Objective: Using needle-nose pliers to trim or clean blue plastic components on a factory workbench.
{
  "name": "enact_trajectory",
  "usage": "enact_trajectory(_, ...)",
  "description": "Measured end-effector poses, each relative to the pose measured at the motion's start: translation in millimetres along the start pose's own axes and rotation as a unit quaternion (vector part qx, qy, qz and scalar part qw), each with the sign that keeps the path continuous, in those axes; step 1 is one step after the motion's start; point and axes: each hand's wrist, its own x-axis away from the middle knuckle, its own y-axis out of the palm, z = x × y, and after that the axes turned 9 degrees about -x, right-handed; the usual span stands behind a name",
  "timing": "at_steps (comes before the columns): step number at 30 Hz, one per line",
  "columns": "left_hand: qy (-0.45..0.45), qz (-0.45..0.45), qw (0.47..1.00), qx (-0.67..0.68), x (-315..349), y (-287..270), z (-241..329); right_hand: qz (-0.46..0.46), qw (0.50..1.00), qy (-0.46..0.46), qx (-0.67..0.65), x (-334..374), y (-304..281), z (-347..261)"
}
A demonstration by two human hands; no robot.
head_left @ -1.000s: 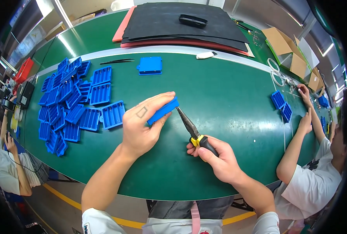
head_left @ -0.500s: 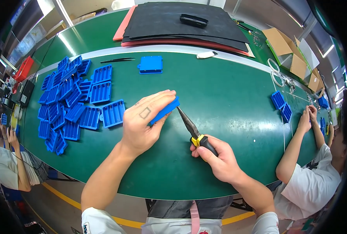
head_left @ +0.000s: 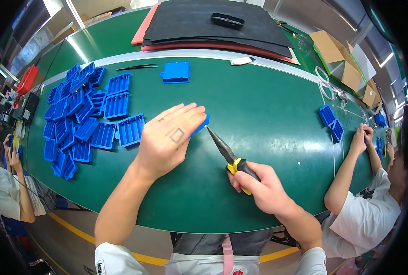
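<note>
In the middle of the green table my left hand [head_left: 166, 139] is closed round a blue plastic battery holder [head_left: 205, 123]. Most of that holder is hidden behind the hand; only its right end shows. My right hand [head_left: 263, 185] grips needle-nose pliers [head_left: 229, 156] by their black and yellow handles. The pliers' tips point up and left, right by the exposed end of the holder; whether they touch it I cannot tell. To the left of my left hand lies a heap of blue battery holders [head_left: 78, 103] with slotted compartments. Another blue holder [head_left: 176, 72] rests face down beyond my hands.
Black tweezers [head_left: 137, 67] and a white-handled tool [head_left: 243, 61] lie near the pale strip. Behind them are stacked black sheets [head_left: 213, 34] carrying a black case [head_left: 227, 20]. At right are two blue holders [head_left: 331, 123], a cardboard box [head_left: 337, 57] and a co-worker's hands [head_left: 362, 137].
My left hand has turned over the held holder, so less of it shows. The right hand with the pliers has shifted slightly right, and its grip on the handles looks different.
</note>
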Motion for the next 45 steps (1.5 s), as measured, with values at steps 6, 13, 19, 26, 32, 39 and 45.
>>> enact_trajectory(6, 0.102, 0.005, 0.989, -0.106, -4, 1, 4, -0.010, 0.998, 0.034, -0.061, 4, -4, -5)
enact_trajectory(13, -0.138, 0.021, 0.985, 0.102, 4, 4, 13, -0.022, 0.997, -0.075, 0.000, -1, -4, 11)
enact_trajectory(19, -0.133, 0.023, 0.983, 0.124, 5, 5, 15, -0.021, 0.995, -0.097, 0.009, -2, 4, 13)
enact_trajectory(26, -0.121, 0.018, 0.986, 0.109, 7, 8, 14, -0.015, 0.992, -0.125, 0.002, -4, 6, 15)
enact_trajectory(32, -0.119, 0.022, 0.988, 0.101, 6, 7, 17, -0.016, 0.992, -0.101, 0.069, 0, 7, 9)
enact_trajectory(39, -0.260, 0.047, 0.963, 0.058, 3, -7, 2, -0.031, 0.985, -0.129, 0.112, 6, 9, 12)
enact_trajectory(45, -0.326, 0.096, 0.940, 0.037, 24, -35, -28, 0.015, 0.986, -0.164, 0.015, 19, -1, 29)
